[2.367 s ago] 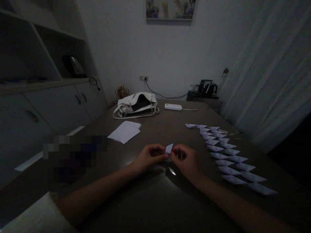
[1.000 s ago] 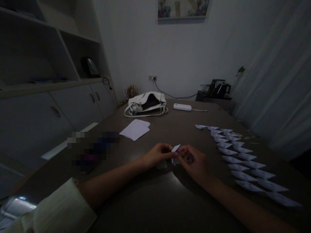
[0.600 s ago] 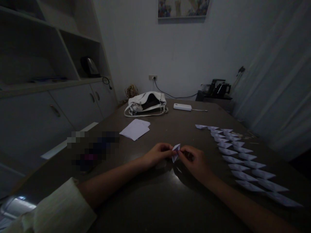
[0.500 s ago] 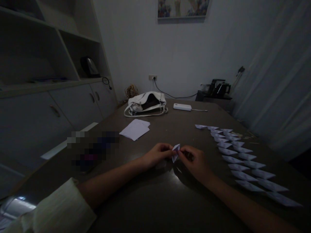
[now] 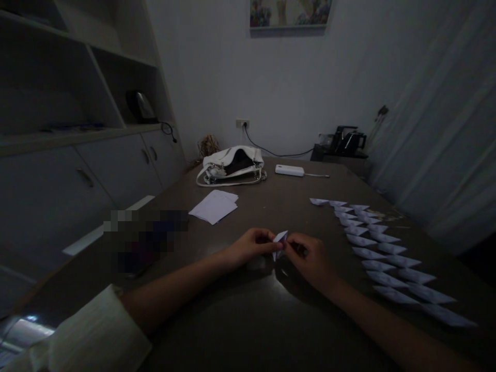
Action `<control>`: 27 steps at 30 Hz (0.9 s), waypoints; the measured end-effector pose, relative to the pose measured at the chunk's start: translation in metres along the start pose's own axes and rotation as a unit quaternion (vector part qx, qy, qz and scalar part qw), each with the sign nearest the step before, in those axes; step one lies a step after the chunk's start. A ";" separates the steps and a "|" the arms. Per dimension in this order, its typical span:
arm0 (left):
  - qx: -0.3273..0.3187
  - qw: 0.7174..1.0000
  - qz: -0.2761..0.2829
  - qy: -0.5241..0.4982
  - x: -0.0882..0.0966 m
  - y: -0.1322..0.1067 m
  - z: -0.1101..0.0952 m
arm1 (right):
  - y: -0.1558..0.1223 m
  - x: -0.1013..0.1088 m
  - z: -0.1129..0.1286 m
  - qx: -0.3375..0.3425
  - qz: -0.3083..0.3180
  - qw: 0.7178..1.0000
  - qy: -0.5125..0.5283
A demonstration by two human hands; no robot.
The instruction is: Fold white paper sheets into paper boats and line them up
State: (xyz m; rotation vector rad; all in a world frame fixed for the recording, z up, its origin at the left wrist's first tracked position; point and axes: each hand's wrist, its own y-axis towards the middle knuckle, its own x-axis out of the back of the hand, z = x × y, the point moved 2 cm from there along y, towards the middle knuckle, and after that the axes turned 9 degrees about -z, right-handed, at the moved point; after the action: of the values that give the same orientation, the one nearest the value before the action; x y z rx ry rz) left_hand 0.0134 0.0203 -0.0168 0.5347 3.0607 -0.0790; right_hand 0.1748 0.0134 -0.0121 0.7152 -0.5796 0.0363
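Note:
A small folded paper boat [image 5: 279, 238] is held upright just above the table, between my two hands. My left hand [image 5: 251, 245] pinches it from the left, thumb across its near face. From the right, my right hand [image 5: 311, 257] grips its edge between thumb and fingers. The fingertips hide part of the folds. To the right, two slanting rows of similar white paper boats [image 5: 370, 253] run along the table. A loose stack of white paper sheets [image 5: 214, 206] lies beyond my left hand.
On the brown table [image 5: 240, 325], a white handbag [image 5: 232, 164] and a white power bank [image 5: 289, 170] with a short cable sit at the far end. A blurred-out item [image 5: 151, 243] lies at left. Kettles [image 5: 351, 140] stand on a stand behind right.
The left thumb has slid slightly further across the folded paper, which has tilted a little. Both hands stay in nearly the same place. The whole view has shifted slightly.

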 end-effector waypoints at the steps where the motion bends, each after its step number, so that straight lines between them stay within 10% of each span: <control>1: 0.002 1.000 -0.004 0.002 0.000 0.000 0.000 | 0.000 0.000 0.000 -0.001 -0.001 1.000 -0.002; 27: -0.031 0.996 -0.076 0.042 0.006 0.003 -0.001 | 0.003 0.002 -0.008 -0.107 -0.031 0.991 0.077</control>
State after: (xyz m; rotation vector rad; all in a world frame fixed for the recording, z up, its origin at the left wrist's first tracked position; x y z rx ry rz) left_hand 0.0086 0.0250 -0.0159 0.3092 3.1699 0.0343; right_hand 0.1801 0.0203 -0.0139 0.5158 -0.4058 -0.0285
